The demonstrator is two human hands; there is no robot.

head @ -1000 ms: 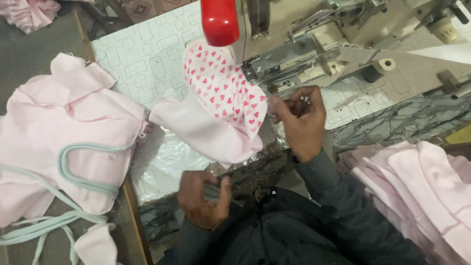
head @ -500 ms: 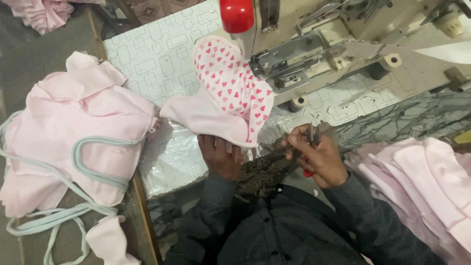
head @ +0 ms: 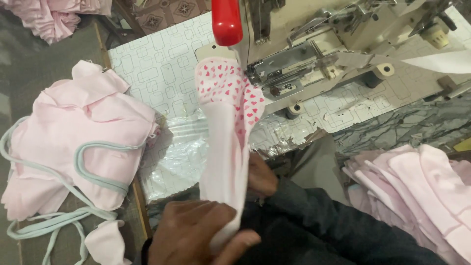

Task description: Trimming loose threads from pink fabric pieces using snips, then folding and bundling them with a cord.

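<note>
A pale pink garment piece (head: 223, 162) with a red heart-print part (head: 230, 91) hangs stretched from the sewing machine (head: 299, 64) down toward me. My left hand (head: 196, 238) grips its lower end at the bottom of the view, thumb across the cloth. Just above and to the right, my right hand (head: 262, 174) holds the cloth's right edge, half hidden behind it. Dark sleeves cover both arms.
A heap of pink garments with pale green trim (head: 73, 157) lies at the left. Folded pink pieces (head: 422, 191) are stacked at the right. The patterned table top (head: 157, 73) carries crumpled clear plastic (head: 181, 152). A red knob (head: 226, 22) juts from the machine head.
The garment was bunched by the machine; now it is pulled out long toward me. My left hand has dropped low with its end, and my right hand has moved left onto the cloth.
</note>
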